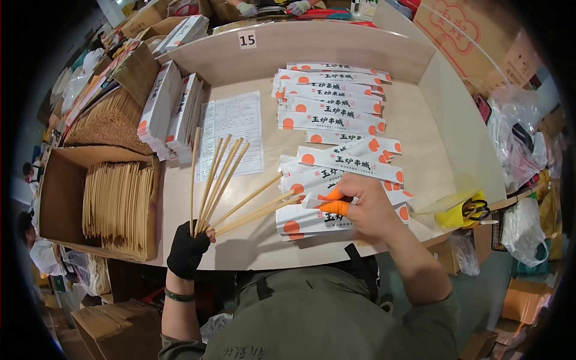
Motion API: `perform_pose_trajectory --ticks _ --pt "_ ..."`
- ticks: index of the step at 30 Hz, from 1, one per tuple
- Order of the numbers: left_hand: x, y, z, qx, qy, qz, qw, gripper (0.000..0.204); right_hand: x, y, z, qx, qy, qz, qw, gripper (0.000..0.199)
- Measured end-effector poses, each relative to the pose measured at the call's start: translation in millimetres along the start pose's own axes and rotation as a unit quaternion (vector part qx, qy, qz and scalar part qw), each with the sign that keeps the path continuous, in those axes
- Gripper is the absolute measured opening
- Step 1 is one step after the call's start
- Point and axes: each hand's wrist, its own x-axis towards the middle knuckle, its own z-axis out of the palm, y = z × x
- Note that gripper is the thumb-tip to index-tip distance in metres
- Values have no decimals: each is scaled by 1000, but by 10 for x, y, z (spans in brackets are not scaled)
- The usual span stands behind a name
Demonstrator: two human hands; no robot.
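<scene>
Long pale wooden chopsticks (223, 183) fan out from the black-gloved left hand (187, 251), which is closed round their lower ends — tips spread above the light wooden table (252, 249). The right hand (367, 207), with orange finger cots, pinches a white paper sleeve with orange dots (309, 219) near the table's front edge — beside the stacked sleeves (331, 102).

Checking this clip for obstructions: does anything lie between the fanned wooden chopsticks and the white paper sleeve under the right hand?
Nothing visible does: the wooden chopsticks in the left hand already reach the white paper sleeve held by the right hand.
</scene>
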Motion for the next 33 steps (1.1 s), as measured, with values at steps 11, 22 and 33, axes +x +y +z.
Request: perform_pose_trajectory --ticks 11,22,33 --pt "-71 206 17 76 -19 37 996 17 1 65 24 -56 -19 -8 998 15" --pt "253 187 1430 -239 -50 160 957 20 250 -132 582 -316 -14 -351 882 14" --pt "213 -75 901 -88 40 60 993 19 -317 417 618 -327 5 -321 889 18"
